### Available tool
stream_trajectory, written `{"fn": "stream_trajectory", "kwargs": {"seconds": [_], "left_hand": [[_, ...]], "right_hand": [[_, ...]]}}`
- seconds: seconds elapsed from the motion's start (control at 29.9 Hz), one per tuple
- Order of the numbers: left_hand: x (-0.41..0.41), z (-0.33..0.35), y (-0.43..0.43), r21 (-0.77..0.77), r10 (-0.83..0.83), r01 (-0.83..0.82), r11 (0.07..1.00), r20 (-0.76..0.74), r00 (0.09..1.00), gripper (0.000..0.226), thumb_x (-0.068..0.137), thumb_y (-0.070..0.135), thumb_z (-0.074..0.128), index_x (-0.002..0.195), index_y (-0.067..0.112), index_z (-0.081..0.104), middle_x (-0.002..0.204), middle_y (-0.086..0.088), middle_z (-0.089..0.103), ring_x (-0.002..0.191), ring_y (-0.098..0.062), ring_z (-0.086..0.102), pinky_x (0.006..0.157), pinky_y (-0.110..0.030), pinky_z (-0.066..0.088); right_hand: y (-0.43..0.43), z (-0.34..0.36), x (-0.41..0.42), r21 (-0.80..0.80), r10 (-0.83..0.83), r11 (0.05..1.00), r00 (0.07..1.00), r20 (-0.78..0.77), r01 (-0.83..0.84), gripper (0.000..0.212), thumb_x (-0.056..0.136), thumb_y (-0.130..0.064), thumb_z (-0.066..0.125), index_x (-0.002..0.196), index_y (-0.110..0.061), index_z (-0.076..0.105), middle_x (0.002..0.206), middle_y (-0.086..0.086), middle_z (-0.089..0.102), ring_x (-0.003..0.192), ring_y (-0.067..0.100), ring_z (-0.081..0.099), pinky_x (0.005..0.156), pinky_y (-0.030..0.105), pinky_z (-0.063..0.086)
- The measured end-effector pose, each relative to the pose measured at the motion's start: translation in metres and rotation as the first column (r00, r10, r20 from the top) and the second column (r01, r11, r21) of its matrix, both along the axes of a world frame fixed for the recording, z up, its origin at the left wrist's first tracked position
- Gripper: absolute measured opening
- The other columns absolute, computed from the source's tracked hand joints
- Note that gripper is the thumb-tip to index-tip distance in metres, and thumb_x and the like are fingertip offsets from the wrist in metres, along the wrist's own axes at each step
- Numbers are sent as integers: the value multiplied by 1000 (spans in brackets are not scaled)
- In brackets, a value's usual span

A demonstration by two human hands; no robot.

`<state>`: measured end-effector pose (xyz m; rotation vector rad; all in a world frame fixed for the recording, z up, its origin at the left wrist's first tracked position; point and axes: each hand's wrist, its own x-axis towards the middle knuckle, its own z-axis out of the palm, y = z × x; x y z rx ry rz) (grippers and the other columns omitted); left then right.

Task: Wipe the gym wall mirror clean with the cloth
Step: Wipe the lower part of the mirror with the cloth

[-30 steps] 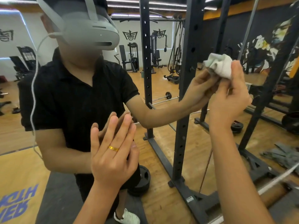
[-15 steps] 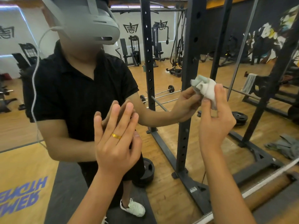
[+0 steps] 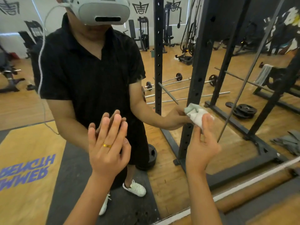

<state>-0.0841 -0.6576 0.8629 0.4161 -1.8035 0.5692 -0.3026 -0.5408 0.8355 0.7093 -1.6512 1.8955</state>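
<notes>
The wall mirror (image 3: 203, 65) fills nearly the whole view and reflects me, in a black shirt with a headset, and the gym behind. My left hand (image 3: 108, 143), with a gold ring, lies flat against the glass, fingers straight and pointing up. My right hand (image 3: 203, 143) pinches a crumpled pale green-white cloth (image 3: 195, 115) between thumb and fingers and holds it against the mirror, low and right of centre. The cloth's reflection meets it at the glass.
The mirror's lower edge with a white strip (image 3: 253, 179) runs diagonally at the bottom right, with wooden floor below it. Reflected in the glass are a black squat rack (image 3: 197, 78), barbells, weight plates (image 3: 245, 111) and machines.
My right hand has carried the cloth down the glass, from high on the right to low near the centre. My left hand has stayed flat on the mirror. My head has tilted downward.
</notes>
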Motion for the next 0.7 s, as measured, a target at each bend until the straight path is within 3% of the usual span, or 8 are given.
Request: {"fn": "stream_trajectory", "kwargs": {"seconds": [0.1, 0.23, 0.33, 0.43, 0.5, 0.57, 0.64, 0.7], "left_hand": [[-1, -3, -2, -19, 4, -4, 1000, -19, 1000, 46, 96, 9, 55, 141, 6, 54, 167, -3, 30, 155, -27, 27, 126, -51, 17], [-2, -5, -4, -28, 8, -8, 1000, -17, 1000, 47, 96, 9, 53, 143, 6, 52, 168, -4, 30, 155, -28, 27, 127, -51, 17], [-4, -5, -5, -41, 24, -25, 999, -17, 1000, 48, 96, 9, 53, 144, 6, 51, 168, -4, 29, 155, -28, 26, 127, -50, 14], [-4, -6, -3, -27, 29, -30, 999, -20, 999, 48, 96, 10, 53, 144, 7, 51, 168, -3, 29, 155, -27, 26, 128, -49, 14], [-3, -6, -3, -29, 33, -33, 999, -18, 999, 47, 97, 10, 52, 143, 8, 51, 168, -3, 29, 155, -27, 26, 128, -49, 14], [-3, -6, -4, -30, 31, -32, 999, -18, 999, 46, 96, 10, 53, 142, 7, 52, 168, -2, 29, 155, -26, 26, 128, -48, 14], [-3, -6, -4, -33, 28, -29, 999, -22, 999, 46, 96, 10, 54, 142, 8, 52, 168, -2, 29, 155, -26, 26, 128, -48, 14], [-3, -6, -4, -30, 25, -26, 999, -25, 999, 47, 96, 10, 55, 142, 8, 51, 168, -1, 29, 155, -26, 27, 127, -48, 15]], "right_hand": [[-3, 10, -17, -24, -67, 998, 997, -30, 66, 41, 97, -6, 68, 137, -9, 61, 136, 10, 65, 133, 21, 60, 106, 38, 54], [-5, 45, -39, -134, -92, 986, 993, 69, 100, 38, 100, -18, 62, 138, -24, 59, 137, 0, 64, 132, 17, 61, 103, 43, 56], [-10, 40, -25, -171, -95, 979, 990, 108, 113, 40, 98, -16, 66, 136, -24, 60, 123, -5, 72, 109, -1, 68, 89, 27, 57], [-12, 18, 4, -116, -42, 992, 994, 97, 53, 43, 94, -16, 72, 135, -19, 61, 113, 1, 75, 93, -11, 66, 79, 15, 52], [-8, 15, 10, -83, -31, 996, 997, 67, 36, 43, 95, -19, 72, 136, -17, 60, 113, 3, 74, 92, -11, 67, 78, 13, 53], [-4, 28, -3, -87, -61, 994, 996, 66, 66, 41, 97, -22, 71, 136, -22, 59, 117, 7, 75, 95, -1, 71, 78, 21, 58], [-1, 46, -22, -75, -106, 991, 990, 97, 113, 41, 98, -25, 68, 138, -28, 58, 123, 3, 74, 103, 6, 72, 85, 30, 60], [0, 57, -31, -36, -121, 992, 989, 88, 125, 43, 101, -25, 64, 143, -23, 57, 128, -3, 70, 112, 4, 68, 93, 30, 58]]}}
